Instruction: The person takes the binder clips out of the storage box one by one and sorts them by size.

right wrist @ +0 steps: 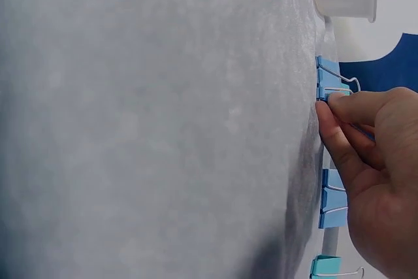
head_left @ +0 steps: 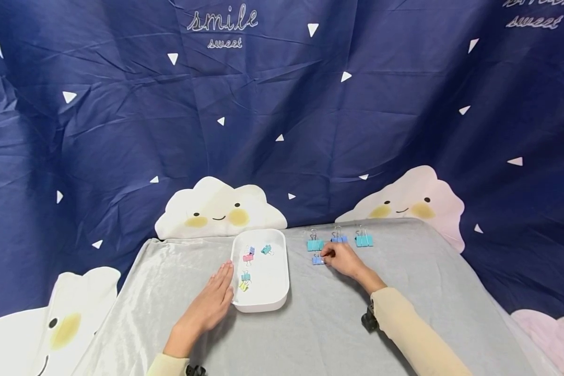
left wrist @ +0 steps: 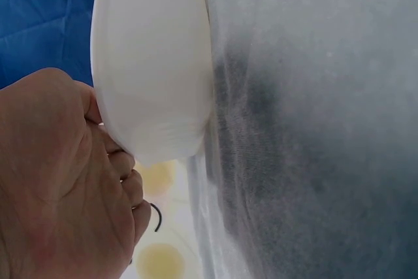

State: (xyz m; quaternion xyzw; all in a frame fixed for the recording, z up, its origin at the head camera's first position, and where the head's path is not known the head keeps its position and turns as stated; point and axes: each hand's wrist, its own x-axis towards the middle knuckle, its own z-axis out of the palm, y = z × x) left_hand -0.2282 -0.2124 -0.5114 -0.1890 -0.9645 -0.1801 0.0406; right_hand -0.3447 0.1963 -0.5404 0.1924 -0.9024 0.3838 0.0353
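My right hand [head_left: 344, 260] pinches the edge of a small blue binder clip [head_left: 317, 260] between thumb and index finger; in the right wrist view the clip [right wrist: 328, 78] stands on the cloth, its wire handles pointing away from it. Just behind it stand a larger teal binder clip [head_left: 315, 245], a blue one [head_left: 340, 239] and another teal one [head_left: 364, 241] in a row. My left hand [head_left: 210, 302] rests its straight fingers against the left side of a white tray [head_left: 269, 284]; the left wrist view shows the fingertips at the tray's rim [left wrist: 98, 89].
Inside the tray lie several small binder clips, among them a pink one [head_left: 248, 258], a teal one [head_left: 266, 249] and a yellow one [head_left: 244, 285]. A grey cloth [head_left: 319, 329] covers the table. Behind it hangs a dark blue curtain [head_left: 263, 94] with cloud prints.
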